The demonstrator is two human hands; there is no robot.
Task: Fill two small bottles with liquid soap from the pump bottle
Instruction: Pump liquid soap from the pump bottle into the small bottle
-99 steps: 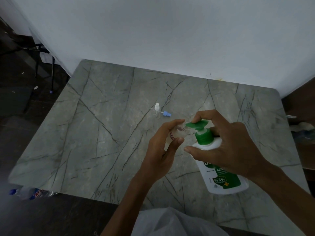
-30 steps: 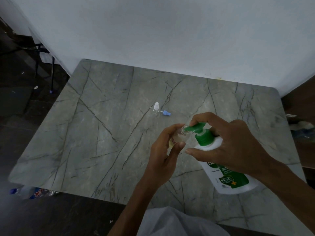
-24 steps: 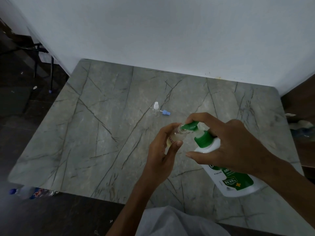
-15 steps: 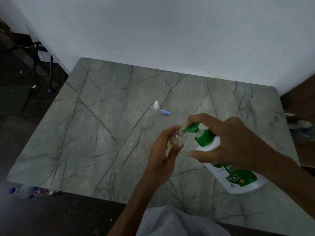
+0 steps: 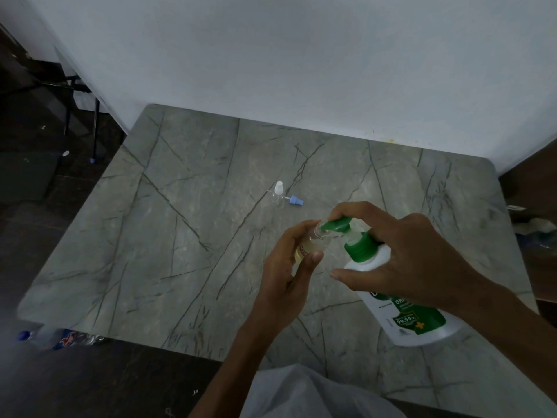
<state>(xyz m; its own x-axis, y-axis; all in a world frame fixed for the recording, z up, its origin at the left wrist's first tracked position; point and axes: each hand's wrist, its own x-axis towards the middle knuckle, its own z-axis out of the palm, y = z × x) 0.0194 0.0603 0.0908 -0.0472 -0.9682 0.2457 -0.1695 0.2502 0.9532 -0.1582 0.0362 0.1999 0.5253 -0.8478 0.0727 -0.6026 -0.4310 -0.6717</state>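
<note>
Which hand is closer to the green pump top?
Right. The right hand rests on the green pump top, fingers curved over it. The left hand is beside its spout, holding the small bottle there.

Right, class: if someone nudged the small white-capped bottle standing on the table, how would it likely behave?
The white-capped bottle looks clear and apparently empty, so probably very light. It stands tall and narrow on the smooth table, so a nudge would likely tip it. Being round, it may then roll.
</note>
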